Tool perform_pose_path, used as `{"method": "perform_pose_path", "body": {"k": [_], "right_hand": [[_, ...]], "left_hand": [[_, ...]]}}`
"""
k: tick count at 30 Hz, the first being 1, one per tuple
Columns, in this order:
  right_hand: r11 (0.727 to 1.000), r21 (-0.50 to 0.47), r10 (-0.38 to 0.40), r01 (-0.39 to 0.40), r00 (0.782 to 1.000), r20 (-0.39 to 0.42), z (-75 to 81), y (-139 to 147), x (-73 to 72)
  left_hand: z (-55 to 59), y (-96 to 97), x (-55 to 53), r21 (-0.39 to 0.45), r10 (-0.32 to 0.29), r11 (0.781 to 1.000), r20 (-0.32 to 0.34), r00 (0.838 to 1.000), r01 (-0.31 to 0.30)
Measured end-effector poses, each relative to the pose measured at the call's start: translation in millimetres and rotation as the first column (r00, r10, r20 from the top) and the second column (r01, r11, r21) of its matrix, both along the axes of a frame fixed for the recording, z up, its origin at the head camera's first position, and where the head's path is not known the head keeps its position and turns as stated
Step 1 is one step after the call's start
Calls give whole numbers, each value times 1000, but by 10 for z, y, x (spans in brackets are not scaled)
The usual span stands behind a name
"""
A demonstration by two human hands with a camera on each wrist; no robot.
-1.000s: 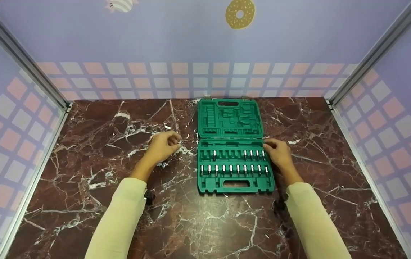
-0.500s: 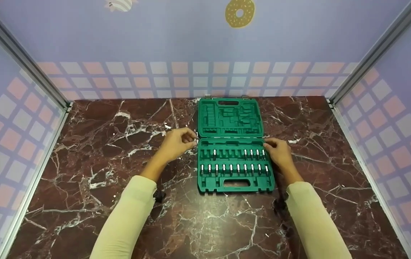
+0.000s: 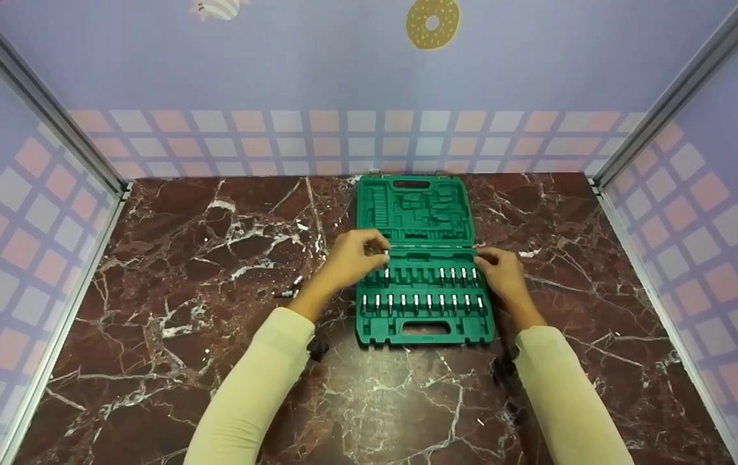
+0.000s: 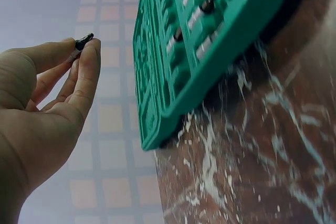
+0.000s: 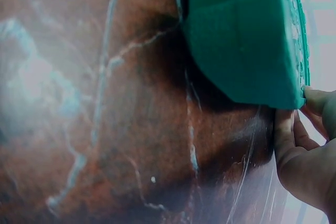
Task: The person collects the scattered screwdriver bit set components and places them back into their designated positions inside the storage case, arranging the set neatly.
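A green tool case (image 3: 424, 339) lies open and flat, its lid (image 3: 421, 223) folded back toward the far wall. Silver bit sockets with dark tips stand in two rows in its near half, with several bare slots in the upper row. Above the upper row's left end is my left hand (image 3: 357, 259), thumb and fingertips pinching a small bit socket (image 4: 83, 41), dark tip outward; the fingers cover most of it. At the case's right edge, by the hinge, my right hand (image 3: 501, 270) grips the rim between thumb and fingers, as the right wrist view shows.
Loose bit sockets (image 3: 286, 293) lie on the dark red marbled table (image 3: 201, 361), left of the case near my left wrist. Purple walls with a tile pattern (image 3: 285, 148) enclose the table at the back and both sides.
My left hand has moved right from the table beside the case to above its upper row, carrying the bit socket. The loose sockets have come into view. My right hand stays at the rim.
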State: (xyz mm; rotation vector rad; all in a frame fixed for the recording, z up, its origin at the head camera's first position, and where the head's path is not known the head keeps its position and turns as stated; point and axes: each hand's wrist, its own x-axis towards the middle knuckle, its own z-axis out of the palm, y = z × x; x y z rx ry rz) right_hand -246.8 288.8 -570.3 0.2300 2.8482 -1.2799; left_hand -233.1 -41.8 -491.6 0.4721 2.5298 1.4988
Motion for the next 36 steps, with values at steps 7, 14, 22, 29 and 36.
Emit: {"method": "perform_pose_path", "body": {"k": [7, 14, 22, 29, 36], "right_hand": [[1000, -17, 6, -6, 1000, -22, -8, 4, 23], [1000, -12, 4, -4, 1000, -17, -6, 4, 21], [1000, -26, 2, -3, 1000, -16, -14, 2, 19], [1000, -27, -7, 6, 1000, -14, 0, -3, 25], [1000, -17, 6, -6, 1000, -11, 14, -1, 24]], "left_hand": [[-36, 263, -29, -5, -42, 999, -14, 999, 42], [-112, 462, -74, -32, -57, 998, 16, 998, 57], [-209, 626, -175, -36, -40, 998, 78, 996, 43], [-285, 769, -224, -96, -65, 993, 103, 993, 75], [-352, 887, -218, -159, -108, 981, 39, 993, 113]]}}
